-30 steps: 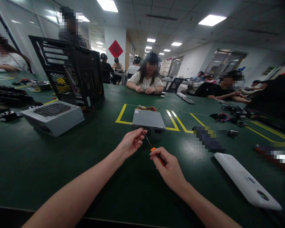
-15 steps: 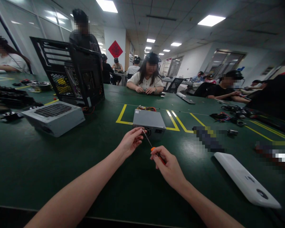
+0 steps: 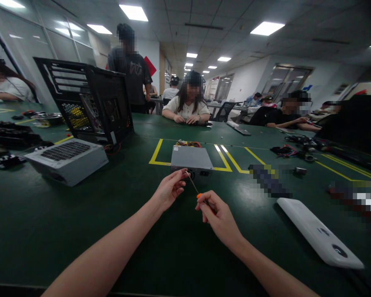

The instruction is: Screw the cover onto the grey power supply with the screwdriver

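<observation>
My right hand [image 3: 214,210] grips the orange handle of a screwdriver [image 3: 193,184], whose thin shaft slants up and left. At its tip, the thumb and fingers of my left hand [image 3: 170,187] are pinched together; whatever lies between them is too small to make out. Just beyond both hands a grey computer power supply [image 3: 192,156] rests on the green table, its fan and socket side towards me and coloured cables behind it. My left fingertips overlap its front edge in the view; I cannot tell whether they touch it.
A second power supply [image 3: 68,160] lies to the left, before an open black computer case [image 3: 111,109]. On the right are a white oblong device [image 3: 321,233], a blurred dark object [image 3: 270,181] and cables [image 3: 286,151]. A co-worker [image 3: 187,101] sits across the table [image 3: 160,255].
The whole view has shifted slightly. Both hands stay nearly still, with the screwdriver tip still at my left fingertips. The standing person at the back has moved to the right.
</observation>
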The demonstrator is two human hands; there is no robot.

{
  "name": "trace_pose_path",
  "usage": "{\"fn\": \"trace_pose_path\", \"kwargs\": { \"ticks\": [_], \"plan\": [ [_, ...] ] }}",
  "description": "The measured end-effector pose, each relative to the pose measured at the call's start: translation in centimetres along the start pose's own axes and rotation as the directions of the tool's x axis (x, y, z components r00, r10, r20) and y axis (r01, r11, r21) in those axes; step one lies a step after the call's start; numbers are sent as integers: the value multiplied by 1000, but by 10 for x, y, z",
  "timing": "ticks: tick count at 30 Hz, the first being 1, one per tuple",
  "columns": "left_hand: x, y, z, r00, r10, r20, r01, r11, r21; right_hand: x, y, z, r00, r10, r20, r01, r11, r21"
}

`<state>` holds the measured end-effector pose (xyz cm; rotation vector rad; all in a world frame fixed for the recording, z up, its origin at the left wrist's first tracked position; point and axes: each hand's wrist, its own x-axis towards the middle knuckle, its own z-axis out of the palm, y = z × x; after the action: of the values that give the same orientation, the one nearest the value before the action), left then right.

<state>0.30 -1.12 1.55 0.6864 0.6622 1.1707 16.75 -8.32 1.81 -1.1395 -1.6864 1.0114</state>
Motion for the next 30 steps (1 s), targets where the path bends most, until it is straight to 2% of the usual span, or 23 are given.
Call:
{"fn": "trace_pose_path", "kwargs": {
  "ticks": [13,19,25,30],
  "plan": [
    [1,-3,0,994,21,-107,-17,999,44,-1,-3,4,998,52,32,-52,999,3],
    [0,-7,4,995,42,-91,-38,998,45,2,-2,6,981,192,30,-194,974,120],
    [-2,-10,7,995,31,-97,-25,997,70,4,-4,7,950,293,107,-310,925,219],
    [-2,-13,6,993,9,-114,2,996,95,2,-8,7,923,364,125,-385,869,310]
  ]
}}
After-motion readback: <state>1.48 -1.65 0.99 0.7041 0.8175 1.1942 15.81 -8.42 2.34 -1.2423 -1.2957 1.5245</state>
